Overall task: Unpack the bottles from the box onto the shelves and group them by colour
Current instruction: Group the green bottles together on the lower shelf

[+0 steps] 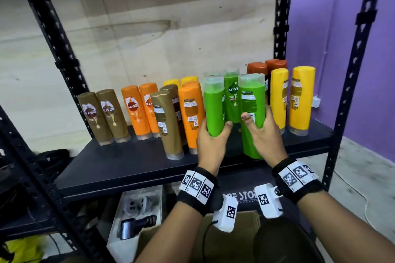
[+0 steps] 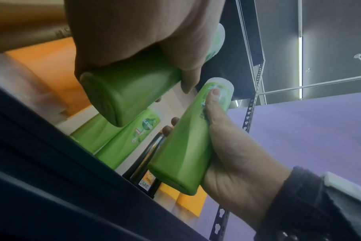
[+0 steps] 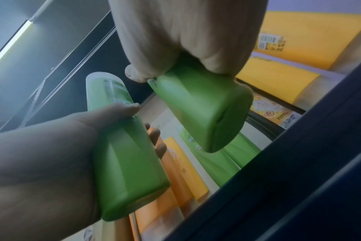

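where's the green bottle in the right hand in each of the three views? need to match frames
Head: green bottle right of centre, gripped low by the right hand, above the shelf's front edge.
Left wrist: lower centre, right hand wrapped round it, thumb near its cap.
Right wrist: top centre, base toward the camera, under the hand.
Shared landmark: the other green bottle, in the left hand.

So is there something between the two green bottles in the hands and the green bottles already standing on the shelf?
Nothing visible. Left hand and right hand each hold a green plastic bottle directly before the standing green bottle; the black shelf below is bare.
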Demonstrator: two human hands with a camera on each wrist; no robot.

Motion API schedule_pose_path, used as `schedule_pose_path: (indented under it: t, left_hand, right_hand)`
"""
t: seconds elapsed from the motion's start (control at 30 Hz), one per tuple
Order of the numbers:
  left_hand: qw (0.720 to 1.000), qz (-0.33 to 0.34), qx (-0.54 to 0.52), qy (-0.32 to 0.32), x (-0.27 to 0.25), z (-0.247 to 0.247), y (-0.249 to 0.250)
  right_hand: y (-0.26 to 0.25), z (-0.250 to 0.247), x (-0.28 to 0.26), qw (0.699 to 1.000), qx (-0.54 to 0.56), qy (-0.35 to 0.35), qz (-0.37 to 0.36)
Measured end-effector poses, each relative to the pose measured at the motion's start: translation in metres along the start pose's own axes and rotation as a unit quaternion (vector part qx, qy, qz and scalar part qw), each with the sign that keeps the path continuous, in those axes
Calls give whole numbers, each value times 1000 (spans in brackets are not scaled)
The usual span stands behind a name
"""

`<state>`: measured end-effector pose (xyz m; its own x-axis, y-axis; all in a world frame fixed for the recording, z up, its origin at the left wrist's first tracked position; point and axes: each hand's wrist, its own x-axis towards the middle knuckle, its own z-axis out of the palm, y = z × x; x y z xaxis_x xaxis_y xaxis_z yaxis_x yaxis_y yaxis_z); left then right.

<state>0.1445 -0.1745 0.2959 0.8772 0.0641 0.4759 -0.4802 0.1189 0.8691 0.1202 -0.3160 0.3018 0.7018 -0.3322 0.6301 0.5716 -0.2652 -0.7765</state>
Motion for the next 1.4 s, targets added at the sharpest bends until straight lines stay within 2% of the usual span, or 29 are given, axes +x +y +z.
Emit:
schedule_pose_path:
  t: [0.4,0.7,0.97,1.13,1.4]
  left_hand:
    - [1000,-3,1,-11,11,18,-35]
    - [999,-2,29,12,38,30,-68]
    - [999,-18,46,-5,54,35,-76]
    - [999,0,36,-18,48,31,-78]
    - [998,-28,43,-32,45,28,-74]
  right_hand:
    - [26,-3,13,999,-18,-35,-7]
    - [53,7,34,1000,9,-5,-3]
    - [75,17,42,998,-16,-13,64]
    - [90,16,46,993,36,-9,113]
    - [87,13,42,997,13,-3,71]
